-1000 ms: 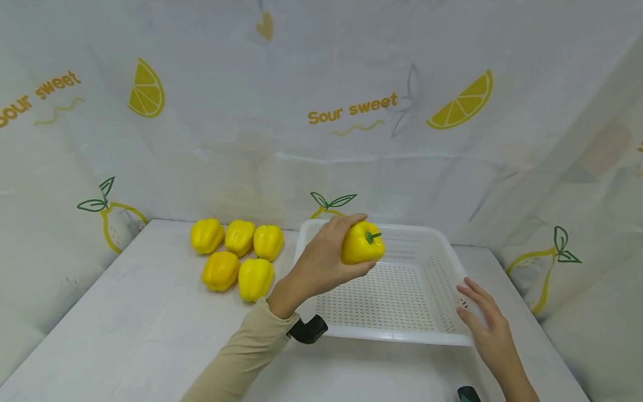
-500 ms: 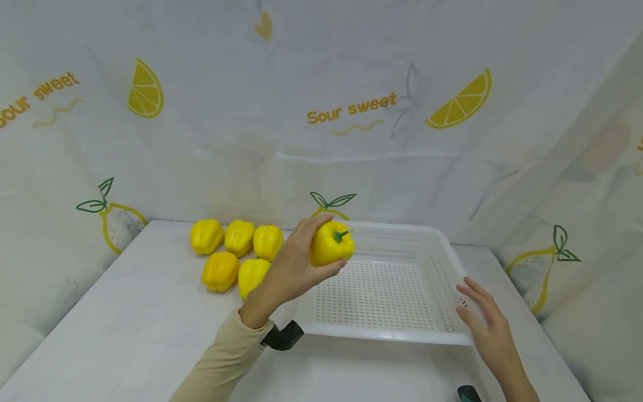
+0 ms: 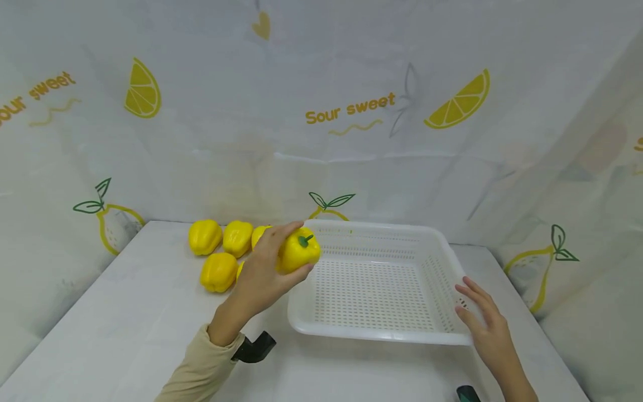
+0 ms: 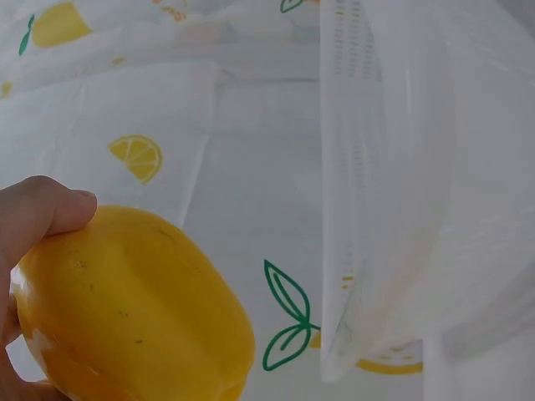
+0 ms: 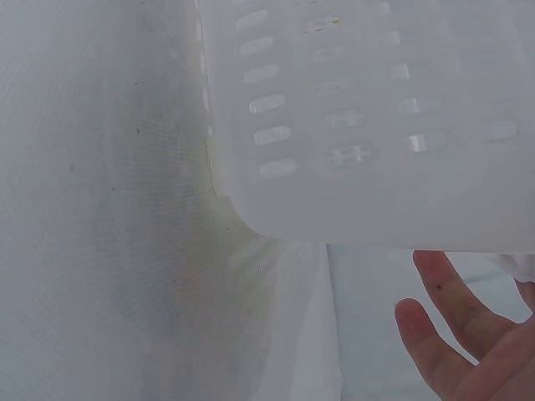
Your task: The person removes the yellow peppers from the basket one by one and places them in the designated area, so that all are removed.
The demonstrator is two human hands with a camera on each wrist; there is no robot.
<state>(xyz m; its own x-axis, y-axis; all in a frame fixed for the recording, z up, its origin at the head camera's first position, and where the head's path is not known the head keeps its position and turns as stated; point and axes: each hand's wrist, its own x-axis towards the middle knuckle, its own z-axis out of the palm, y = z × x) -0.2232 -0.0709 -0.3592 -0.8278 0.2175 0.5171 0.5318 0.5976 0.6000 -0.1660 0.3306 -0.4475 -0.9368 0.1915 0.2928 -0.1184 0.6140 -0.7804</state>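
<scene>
My left hand (image 3: 258, 273) grips a yellow bell pepper (image 3: 300, 251) with a green stem, fingers over its top and thumb below. It is held up near the left rim of a white perforated basket (image 3: 382, 335). In the left wrist view the same bell pepper (image 4: 138, 309) fills the lower left, its stem out of sight. My right hand (image 3: 494, 329) holds the basket's right rim, with thumb and fingertips over the edge. Two of its fingers (image 5: 456, 309) show below the basket wall (image 5: 334, 200) in the right wrist view.
Several more yellow bell peppers (image 3: 219, 272) lie on the white table (image 3: 125, 312) at left, two partly hidden behind my left hand. A white printed curtain (image 3: 226, 167) hangs behind the table. A dark object (image 3: 468, 393) shows at the bottom edge, near my right forearm.
My left hand has moved left with the bell pepper, from over the basket to beside its left rim, covering some of the other peppers. My right hand has stayed at the right rim.
</scene>
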